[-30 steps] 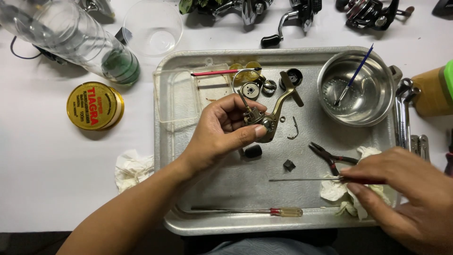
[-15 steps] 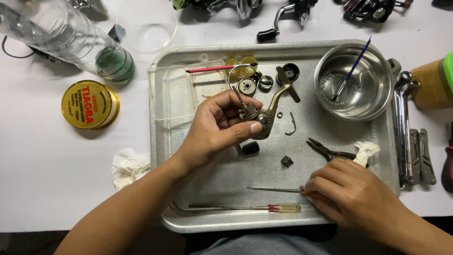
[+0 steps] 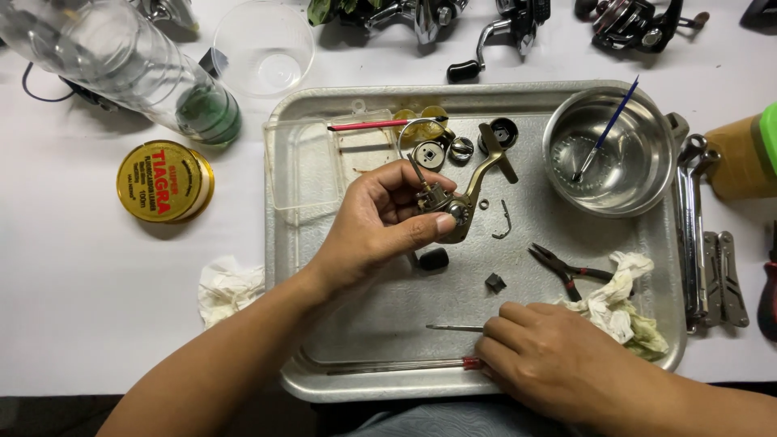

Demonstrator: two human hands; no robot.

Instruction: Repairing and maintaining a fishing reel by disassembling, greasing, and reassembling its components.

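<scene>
We've got the left hand (image 3: pixel 376 226) pinched on the bronze reel part (image 3: pixel 461 194) — rigid metal, small, likely greasy; grip its body. Right hand (image 3: pixel 558 356) fingers curled onto thin pick (image 3: pixel 455 328).

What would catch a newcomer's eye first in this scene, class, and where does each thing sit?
The left hand holds a brass-coloured reel part up over the middle of the metal tray. The right hand rests at the tray's near edge on a thin screwdriver. A steel bowl with a blue brush sits in the tray's far right corner.
</scene>
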